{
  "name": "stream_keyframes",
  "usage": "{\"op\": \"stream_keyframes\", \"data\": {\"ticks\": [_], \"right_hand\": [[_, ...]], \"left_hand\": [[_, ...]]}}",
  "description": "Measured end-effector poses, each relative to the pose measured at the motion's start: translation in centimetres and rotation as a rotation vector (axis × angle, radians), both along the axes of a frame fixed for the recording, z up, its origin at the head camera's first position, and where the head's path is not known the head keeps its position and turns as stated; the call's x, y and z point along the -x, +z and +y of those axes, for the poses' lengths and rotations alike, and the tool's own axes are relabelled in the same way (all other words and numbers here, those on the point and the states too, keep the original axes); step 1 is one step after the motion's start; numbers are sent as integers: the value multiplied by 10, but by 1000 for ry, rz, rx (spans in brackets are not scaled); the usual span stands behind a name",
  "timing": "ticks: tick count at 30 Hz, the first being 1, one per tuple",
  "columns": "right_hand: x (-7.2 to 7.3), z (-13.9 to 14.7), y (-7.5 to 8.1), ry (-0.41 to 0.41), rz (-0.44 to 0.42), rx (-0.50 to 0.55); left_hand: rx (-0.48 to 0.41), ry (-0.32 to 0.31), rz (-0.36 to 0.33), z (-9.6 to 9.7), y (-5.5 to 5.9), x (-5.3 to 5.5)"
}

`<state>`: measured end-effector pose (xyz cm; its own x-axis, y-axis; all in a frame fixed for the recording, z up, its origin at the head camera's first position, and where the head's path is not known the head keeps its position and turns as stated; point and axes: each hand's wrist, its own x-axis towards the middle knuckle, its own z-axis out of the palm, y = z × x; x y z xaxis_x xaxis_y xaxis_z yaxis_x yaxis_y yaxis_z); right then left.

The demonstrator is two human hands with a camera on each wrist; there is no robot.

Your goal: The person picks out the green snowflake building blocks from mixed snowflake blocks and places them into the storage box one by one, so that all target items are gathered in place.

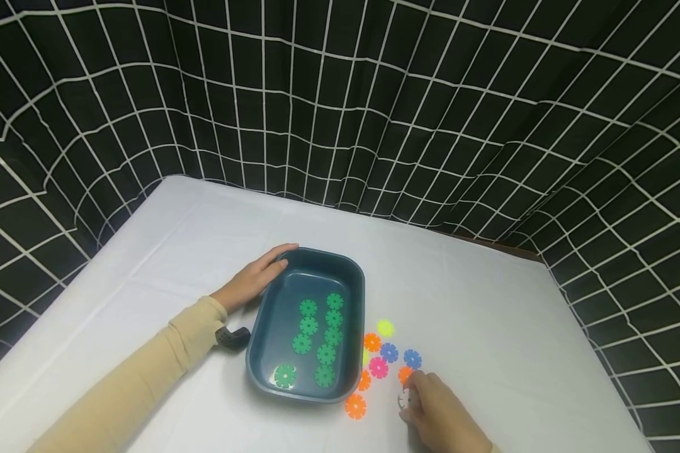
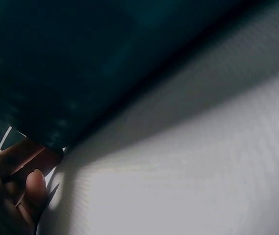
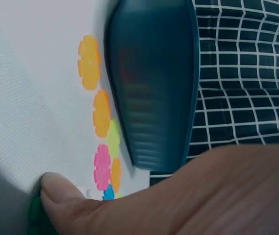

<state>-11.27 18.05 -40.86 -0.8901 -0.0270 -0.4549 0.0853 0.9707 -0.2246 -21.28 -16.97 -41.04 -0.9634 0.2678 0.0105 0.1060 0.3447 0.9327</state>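
A dark teal plastic tray [image 1: 257, 352] stands on the white cloth, with several green notched discs [image 1: 308, 326] lying flat inside. My left hand [image 1: 257, 277] holds the tray's far left corner, fingers and thumb at the rim; the left wrist view shows its fingers [image 2: 36, 186] against the tray wall. Right of the tray, my right hand [image 1: 439, 409] is down at the cloth, fingers bent toward the thumb. Under that thumb, the right wrist view shows part of a green notched disc [image 3: 38, 218], pinched there and hidden from the head view. A white notched disc [image 1: 403, 399] lies beside the fingertips.
Between the tray and my right hand lie loose notched discs: orange [image 1: 356, 406], pink [image 1: 378, 367], blue [image 1: 412, 358] and yellow [image 1: 385, 328]. A black curved piece [image 1: 233, 338] sits at the left wrist, close to the tray. Black gridded curtain [image 1: 328, 94] surrounds the table's back and sides.
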Motion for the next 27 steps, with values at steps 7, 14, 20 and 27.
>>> {"op": "stream_keyframes", "data": {"ticks": [7,14,20,27], "right_hand": [[3,2,2,-69,-37,65],[11,18,8,-10,-35,203],[13,30,13,74,-11,233],[20,44,18,168,-23,283]], "left_hand": [[-5,8,26,-4,-22,12],[-15,18,29,-7,-37,19],[3,29,33,-7,-36,18],[-5,18,33,-6,-35,18]]}}
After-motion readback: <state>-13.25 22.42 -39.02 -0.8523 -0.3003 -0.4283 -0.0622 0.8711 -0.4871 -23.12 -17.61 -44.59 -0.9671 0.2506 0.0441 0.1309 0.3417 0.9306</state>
